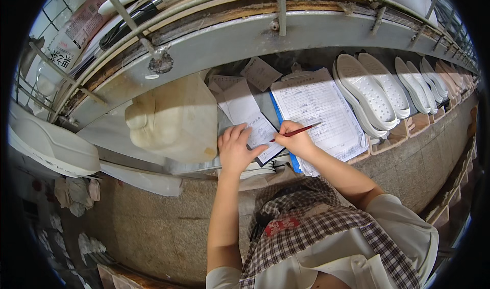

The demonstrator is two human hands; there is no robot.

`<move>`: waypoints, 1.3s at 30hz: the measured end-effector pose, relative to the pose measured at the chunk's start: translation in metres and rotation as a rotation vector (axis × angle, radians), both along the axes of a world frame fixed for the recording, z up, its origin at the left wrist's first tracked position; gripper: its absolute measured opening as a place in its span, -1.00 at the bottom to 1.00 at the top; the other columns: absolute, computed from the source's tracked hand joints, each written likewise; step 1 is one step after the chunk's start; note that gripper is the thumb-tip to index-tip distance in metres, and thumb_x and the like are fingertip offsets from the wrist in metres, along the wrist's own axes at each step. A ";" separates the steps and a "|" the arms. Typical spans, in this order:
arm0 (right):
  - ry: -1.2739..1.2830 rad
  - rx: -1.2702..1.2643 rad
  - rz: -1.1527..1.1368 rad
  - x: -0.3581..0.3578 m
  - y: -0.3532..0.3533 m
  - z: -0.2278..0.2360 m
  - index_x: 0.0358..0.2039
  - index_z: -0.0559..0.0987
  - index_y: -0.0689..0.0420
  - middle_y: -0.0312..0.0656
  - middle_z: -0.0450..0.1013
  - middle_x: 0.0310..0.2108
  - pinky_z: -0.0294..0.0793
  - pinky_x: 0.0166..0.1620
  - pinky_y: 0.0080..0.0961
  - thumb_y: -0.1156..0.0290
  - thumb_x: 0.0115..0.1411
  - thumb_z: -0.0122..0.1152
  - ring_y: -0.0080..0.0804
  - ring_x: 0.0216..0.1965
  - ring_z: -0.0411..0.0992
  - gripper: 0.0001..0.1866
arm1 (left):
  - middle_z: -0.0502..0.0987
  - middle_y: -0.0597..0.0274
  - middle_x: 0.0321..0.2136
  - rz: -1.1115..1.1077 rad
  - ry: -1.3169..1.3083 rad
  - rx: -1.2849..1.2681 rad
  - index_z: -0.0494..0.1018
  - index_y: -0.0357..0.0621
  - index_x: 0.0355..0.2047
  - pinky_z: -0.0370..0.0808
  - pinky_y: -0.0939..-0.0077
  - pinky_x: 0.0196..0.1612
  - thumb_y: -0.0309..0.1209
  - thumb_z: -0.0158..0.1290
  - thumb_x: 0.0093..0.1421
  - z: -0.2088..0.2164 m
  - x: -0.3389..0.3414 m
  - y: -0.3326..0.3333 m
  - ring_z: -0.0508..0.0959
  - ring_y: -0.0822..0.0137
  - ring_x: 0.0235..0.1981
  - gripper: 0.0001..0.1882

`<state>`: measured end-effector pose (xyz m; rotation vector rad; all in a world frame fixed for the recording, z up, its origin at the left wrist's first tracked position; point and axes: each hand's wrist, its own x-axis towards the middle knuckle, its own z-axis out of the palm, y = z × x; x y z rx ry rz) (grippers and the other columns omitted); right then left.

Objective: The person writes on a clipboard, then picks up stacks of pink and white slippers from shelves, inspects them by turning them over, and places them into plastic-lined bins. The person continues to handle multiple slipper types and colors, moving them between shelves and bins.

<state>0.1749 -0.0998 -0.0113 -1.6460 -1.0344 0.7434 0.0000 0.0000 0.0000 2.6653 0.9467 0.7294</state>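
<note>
My right hand (297,142) is closed around a dark red pen (302,130). The pen's tip touches, or nearly touches, a small white note sheet (259,128) with handwriting on it. On the left edge of that sheet lies my left hand (236,150), its fingers spread and its thumb reaching across the paper. A blue clipboard (276,107) sits under a thick stack of filled-in forms (317,113), just beyond and right of my right hand. Above the note sheet are a loose slip (261,73) and more folded paper (224,83).
A large cloudy plastic jug (176,118) stands left of my left hand. Several white shoe soles (366,91) line the bench to the right. A metal rack rail (229,26) crosses above the papers. At far left is a white moulded container (53,143).
</note>
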 end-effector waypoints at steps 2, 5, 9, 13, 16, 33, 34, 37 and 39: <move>-0.012 -0.025 0.031 0.001 0.000 0.000 -0.65 0.38 0.17 -0.27 0.34 -0.68 0.27 -0.52 -0.53 0.38 -0.07 0.26 -0.54 -0.59 0.27 -0.76 | 0.44 0.31 -0.06 -0.011 -0.011 0.032 0.53 -0.11 -0.21 0.23 0.24 0.03 0.06 0.28 -0.27 0.000 0.000 0.002 0.34 0.22 0.01 -0.34; -0.012 0.030 -0.039 0.000 0.004 -0.003 -0.66 0.36 0.17 -0.27 0.33 -0.69 0.25 -0.53 -0.53 0.39 -0.08 0.26 -0.56 -0.60 0.26 -0.76 | 0.44 0.31 -0.06 -0.006 -0.016 0.047 0.53 -0.11 -0.22 0.23 0.27 0.02 0.05 0.28 -0.27 -0.001 0.002 0.003 0.34 0.22 0.00 -0.35; -0.031 0.016 -0.020 0.002 0.000 0.000 -0.67 0.35 0.17 -0.28 0.31 -0.69 0.24 -0.54 -0.54 0.41 -0.07 0.25 -0.59 -0.60 0.25 -0.76 | 0.45 0.31 -0.06 -0.003 -0.032 0.010 0.54 -0.10 -0.23 0.24 0.23 0.05 -0.04 0.32 -0.29 0.000 0.002 0.000 0.34 0.18 -0.01 -0.40; 0.108 0.079 -0.035 -0.001 -0.003 0.005 -0.67 0.33 0.16 -0.32 0.31 -0.69 0.22 -0.55 -0.58 0.46 -0.03 0.22 -0.63 -0.61 0.23 -0.77 | 0.45 0.32 -0.07 -0.009 -0.034 0.001 0.54 -0.10 -0.25 0.24 0.23 0.06 -0.05 0.33 -0.30 0.001 0.001 -0.002 0.35 0.18 -0.01 -0.41; 0.356 0.143 0.022 0.002 -0.009 0.011 -0.68 0.33 0.15 -0.38 0.28 -0.70 0.16 -0.58 -0.62 0.48 0.03 0.21 -0.68 -0.63 0.16 -0.75 | 0.45 0.32 -0.07 -0.001 -0.050 0.015 0.54 -0.10 -0.25 0.25 0.23 0.05 -0.05 0.33 -0.30 0.000 0.002 0.001 0.35 0.18 -0.01 -0.41; 0.064 0.061 -0.019 -0.003 -0.011 -0.001 -0.69 0.29 0.16 -0.39 0.23 -0.72 0.14 -0.59 -0.62 0.51 -0.01 0.20 -0.69 -0.64 0.11 -0.73 | 0.44 0.32 -0.06 -0.005 -0.009 0.032 0.52 -0.09 -0.22 0.23 0.28 0.01 0.05 0.29 -0.28 0.000 0.000 0.001 0.34 0.24 0.01 -0.35; 0.028 0.036 0.004 -0.002 -0.011 -0.002 -0.69 0.29 0.16 -0.39 0.23 -0.72 0.13 -0.59 -0.63 0.52 -0.01 0.19 -0.70 -0.63 0.11 -0.74 | 0.44 0.32 -0.06 -0.004 -0.011 0.032 0.53 -0.09 -0.22 0.23 0.28 0.02 0.05 0.29 -0.28 0.000 0.000 0.001 0.34 0.24 0.01 -0.35; 0.086 0.035 -0.002 -0.001 -0.012 -0.004 -0.69 0.29 0.15 -0.40 0.22 -0.71 0.13 -0.59 -0.64 0.55 -0.02 0.17 -0.70 -0.63 0.11 -0.76 | 0.44 0.32 -0.06 -0.004 -0.012 0.031 0.53 -0.09 -0.22 0.23 0.28 0.02 0.05 0.29 -0.28 0.000 0.000 0.001 0.34 0.24 0.01 -0.35; 0.081 0.031 -0.022 -0.001 -0.012 -0.004 -0.69 0.28 0.15 -0.40 0.22 -0.72 0.14 -0.59 -0.64 0.57 -0.03 0.16 -0.71 -0.63 0.11 -0.76 | 0.44 0.32 -0.06 -0.006 -0.012 0.031 0.53 -0.09 -0.22 0.24 0.27 0.01 0.05 0.29 -0.27 0.000 0.001 0.001 0.34 0.23 0.00 -0.36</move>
